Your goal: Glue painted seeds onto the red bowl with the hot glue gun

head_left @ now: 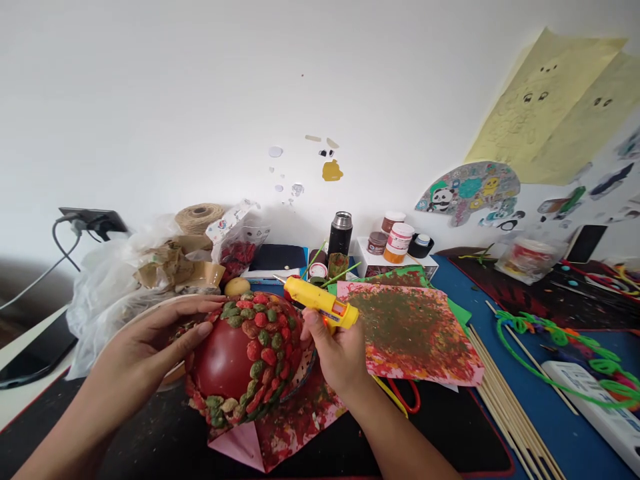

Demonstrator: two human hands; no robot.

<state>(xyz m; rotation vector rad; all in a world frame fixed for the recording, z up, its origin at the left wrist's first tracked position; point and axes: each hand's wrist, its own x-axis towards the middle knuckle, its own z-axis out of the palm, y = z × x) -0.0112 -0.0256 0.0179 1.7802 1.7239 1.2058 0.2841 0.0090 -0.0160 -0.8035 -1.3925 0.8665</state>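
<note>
A shiny dark red balloon-like ball point(223, 363) sits low in front of me. Small lumpy pieces point(270, 353) painted red, green and brown cover much of it in bands, leaving a smooth patch facing me. My left hand point(167, 340) grips the ball from the left, thumb and fingers over its upper side. In my right hand point(340, 350) is a yellow glue gun point(315, 300), held by its handle, with the nozzle pointing up and left above the ball. A small orange-red light glows near its handle. Part of the right fingers is hidden behind the gun and ball.
Paint-stained pink paper point(415, 333) lies right of my hand, near red-handled scissors point(413, 397). Wooden sticks point(515, 407) and a white power strip point(595, 407) are further right. Behind stand a black flask point(341, 233) and paint jars point(399, 241). Plastic bags point(115, 287) and twine point(199, 217) sit left.
</note>
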